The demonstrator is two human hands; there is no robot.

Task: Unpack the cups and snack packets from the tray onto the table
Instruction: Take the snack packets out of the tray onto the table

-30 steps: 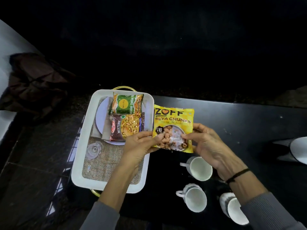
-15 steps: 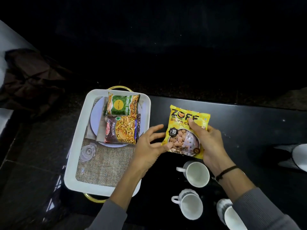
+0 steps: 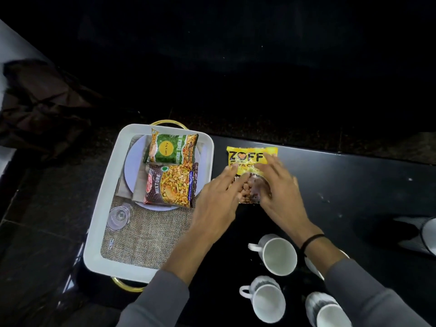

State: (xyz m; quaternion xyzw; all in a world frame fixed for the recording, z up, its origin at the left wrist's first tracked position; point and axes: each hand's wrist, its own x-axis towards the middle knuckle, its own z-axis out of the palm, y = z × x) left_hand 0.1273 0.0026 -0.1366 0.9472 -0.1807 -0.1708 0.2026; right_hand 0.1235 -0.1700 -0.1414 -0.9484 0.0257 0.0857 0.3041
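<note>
A yellow soya-chunks packet (image 3: 247, 156) lies flat on the black table (image 3: 354, 185), just right of the white tray (image 3: 103, 208). Both hands hover over its lower half with fingers spread: my left hand (image 3: 212, 201) at its left edge, my right hand (image 3: 280, 192) on top. The hands are blurred, the packet is sharp. In the tray, a green snack packet (image 3: 172, 147) and a brown mixture packet (image 3: 169, 185) rest on a white plate (image 3: 134, 166). Three white cups (image 3: 279, 256) (image 3: 266, 300) (image 3: 330, 312) stand on the table near me.
A clear glass (image 3: 118, 215) lies on the burlap mat (image 3: 146, 234) inside the tray. A white object (image 3: 427, 234) sits at the table's right edge. A dark cloth (image 3: 40, 109) is heaped at the far left. The tray has gold handles.
The yellow packet went from being held in my right hand above the cups to lying flat on the table beside the tray. Both hands now spread over it.
</note>
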